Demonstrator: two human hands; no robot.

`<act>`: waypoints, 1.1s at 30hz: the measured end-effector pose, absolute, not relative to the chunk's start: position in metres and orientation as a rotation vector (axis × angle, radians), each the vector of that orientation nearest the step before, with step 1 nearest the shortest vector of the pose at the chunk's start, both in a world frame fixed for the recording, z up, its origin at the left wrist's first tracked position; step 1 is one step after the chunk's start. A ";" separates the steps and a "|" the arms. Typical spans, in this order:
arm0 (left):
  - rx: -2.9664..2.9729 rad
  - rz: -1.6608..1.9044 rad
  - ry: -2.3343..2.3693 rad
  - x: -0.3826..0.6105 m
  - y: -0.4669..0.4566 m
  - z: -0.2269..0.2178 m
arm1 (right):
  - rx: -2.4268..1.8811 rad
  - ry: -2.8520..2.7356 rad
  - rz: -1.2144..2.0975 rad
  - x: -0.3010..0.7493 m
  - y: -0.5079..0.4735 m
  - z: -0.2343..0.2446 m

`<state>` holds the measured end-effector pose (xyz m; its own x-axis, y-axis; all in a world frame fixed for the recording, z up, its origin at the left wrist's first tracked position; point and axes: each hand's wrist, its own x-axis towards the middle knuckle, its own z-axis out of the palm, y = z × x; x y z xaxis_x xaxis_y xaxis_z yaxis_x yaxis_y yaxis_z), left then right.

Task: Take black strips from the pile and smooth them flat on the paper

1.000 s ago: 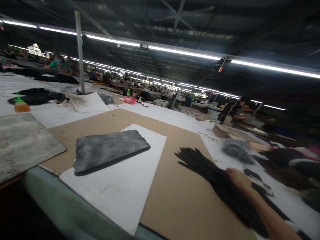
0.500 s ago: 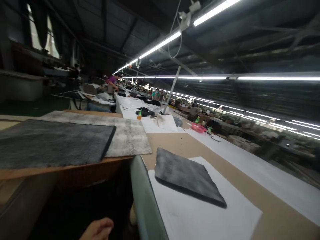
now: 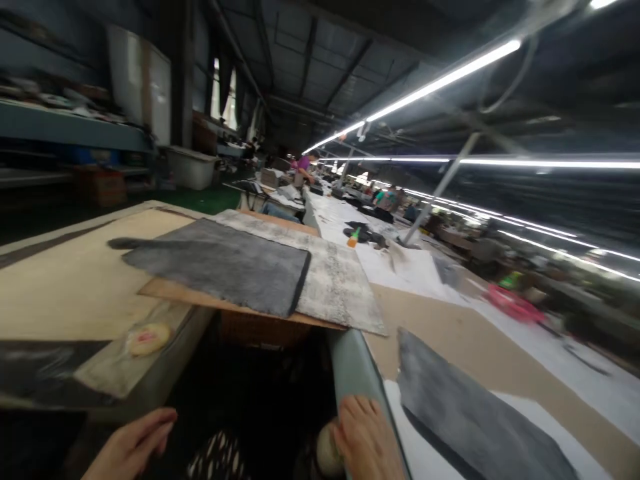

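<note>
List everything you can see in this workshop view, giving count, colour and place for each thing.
Fabric sheet: one, dark grey, on the left board.
Mottled sheet: one, pale grey, under it.
Second fabric sheet: one, dark grey, lower right.
White paper: one, white, beneath that sheet.
Bottle: one, orange, green cap, farther along.
Basket: one, pink, blurred, right.
Round object: one, pink and yellow, left table.
Person: one, purple top, far back.
Table edge: one, pale green, centre.
Left hand: one, bottom left, holding nothing.
Right hand: one, on the table edge.
</note>
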<state>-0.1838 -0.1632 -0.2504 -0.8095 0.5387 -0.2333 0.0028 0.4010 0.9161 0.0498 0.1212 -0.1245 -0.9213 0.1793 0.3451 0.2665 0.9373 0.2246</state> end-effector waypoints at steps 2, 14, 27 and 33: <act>0.511 1.425 2.288 -0.185 -0.180 -0.231 | -0.218 -2.848 -0.203 0.007 0.102 -0.134; 0.731 1.174 3.016 -0.261 -0.189 -0.239 | -0.172 -3.133 1.018 -0.215 0.027 -0.177; 0.856 0.714 3.146 -0.318 -0.163 -0.268 | -0.311 -3.117 0.973 -0.351 -0.010 -0.243; 0.758 0.600 3.102 -0.312 -0.163 -0.279 | -0.204 -3.191 0.831 -0.360 -0.027 -0.245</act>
<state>-0.3121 -0.1634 -0.2791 -0.8855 0.4246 0.1886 0.4643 0.8232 0.3267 -0.3601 -0.0268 -0.2451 -0.9792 0.0778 -0.1871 0.1592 0.8668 -0.4726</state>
